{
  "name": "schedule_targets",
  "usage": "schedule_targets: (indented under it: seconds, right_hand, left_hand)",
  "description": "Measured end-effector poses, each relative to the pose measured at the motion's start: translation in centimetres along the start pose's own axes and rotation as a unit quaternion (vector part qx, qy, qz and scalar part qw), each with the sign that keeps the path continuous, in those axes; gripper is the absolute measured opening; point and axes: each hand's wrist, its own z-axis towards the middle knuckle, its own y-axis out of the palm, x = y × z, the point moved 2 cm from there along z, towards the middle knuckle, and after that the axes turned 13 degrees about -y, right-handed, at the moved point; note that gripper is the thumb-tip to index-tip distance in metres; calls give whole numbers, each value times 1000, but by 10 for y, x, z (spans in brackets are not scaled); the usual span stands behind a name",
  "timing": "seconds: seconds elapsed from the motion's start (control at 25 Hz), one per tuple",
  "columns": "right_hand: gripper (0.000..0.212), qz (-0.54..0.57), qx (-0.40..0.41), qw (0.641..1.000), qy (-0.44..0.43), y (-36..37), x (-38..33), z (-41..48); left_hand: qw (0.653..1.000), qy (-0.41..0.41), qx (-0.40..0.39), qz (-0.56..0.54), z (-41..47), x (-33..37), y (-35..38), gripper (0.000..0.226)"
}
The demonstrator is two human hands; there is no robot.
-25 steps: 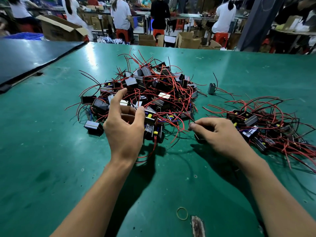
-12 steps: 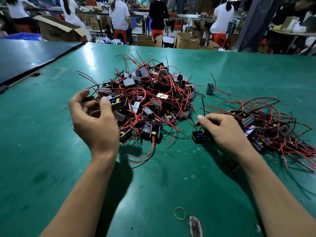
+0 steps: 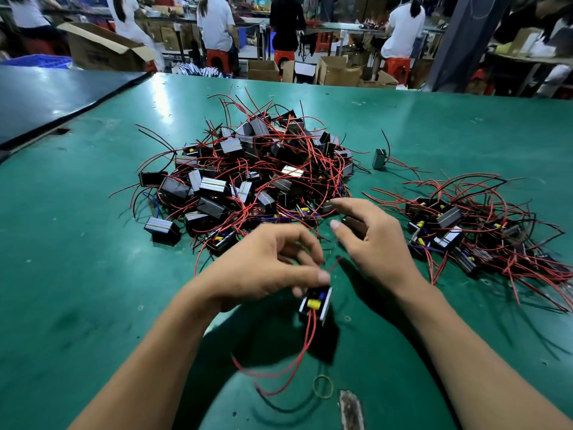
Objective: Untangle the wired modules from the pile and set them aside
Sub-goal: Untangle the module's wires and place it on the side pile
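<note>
A tangled pile (image 3: 248,169) of small black modules with red and black wires lies on the green table (image 3: 77,274), ahead of me. A smaller sorted heap (image 3: 471,231) of the same modules spreads to the right. My left hand (image 3: 263,268) pinches one black module (image 3: 315,302) with a yellow part, held above the table in front of the pile; its red wires (image 3: 288,364) trail toward me. My right hand (image 3: 372,243) hovers beside it, fingers spread, over a dark module (image 3: 353,225) between pile and heap.
A single grey module (image 3: 379,158) stands apart behind the heap. A rubber band (image 3: 323,386) and a worn patch (image 3: 350,411) mark the table's near edge. A dark table (image 3: 46,94) adjoins on the left. People and cardboard boxes (image 3: 105,51) fill the background.
My left hand left the pile's left side and came toward me at the centre, now holding a module lifted free. My right hand opened and let go of the module it pinched.
</note>
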Motion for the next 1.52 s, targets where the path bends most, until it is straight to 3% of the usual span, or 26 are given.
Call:
schedule_targets:
  seconds: [0.08, 0.2, 0.32, 0.4, 0.56, 0.68, 0.84, 0.92, 1.08, 1.2, 1.36, 1.52]
  right_hand:
    - [14, -81, 43, 990, -105, 5, -14, -2]
    - [18, -174, 30, 967, -183, 18, -30, -4]
    - [20, -85, -79, 991, -68, 35, -31, -8]
    - [22, -8, -102, 995, 0, 41, -28, -10]
    - [27, -60, -154, 985, -51, 47, -29, -11]
    - [35, -144, -219, 962, -73, 50, -30, -9]
    - [18, -144, -153, 976, -53, 42, -34, -6]
    - [24, -155, -140, 978, -21, 32, -29, -5]
    - [29, -84, -192, 977, 30, 8, -24, -5]
    - [38, 6, -185, 980, 68, -13, -23, -2]
    - [36, -17, -333, 934, 127, -31, -14, -2]
    - [36, -38, -346, 926, 143, -30, -10, -5]
  left_hand:
    - [996, -49, -47, 66, -1, -5, -3, 12]
    - [997, -42, 15, 70, -2, -4, -13, 5]
    - [995, 6, 95, -41, -5, 2, -25, 7]
    - [982, 32, 127, -139, -7, 4, -31, 13]
    - [949, 40, 204, -239, -2, 2, -36, 8]
    - [950, 53, 258, -169, 2, -1, -33, 2]
    - [942, 82, 324, -36, 2, -4, -32, 5]
    - [933, 85, 348, 36, 3, -7, -32, 4]
    - [935, 70, 337, 86, 3, -10, -30, 2]
    - [951, 39, 293, 90, 3, -10, -30, 4]
    - [960, 11, 215, 176, 2, -10, -23, 9]
    - [954, -18, 157, 256, 8, -15, -14, 6]
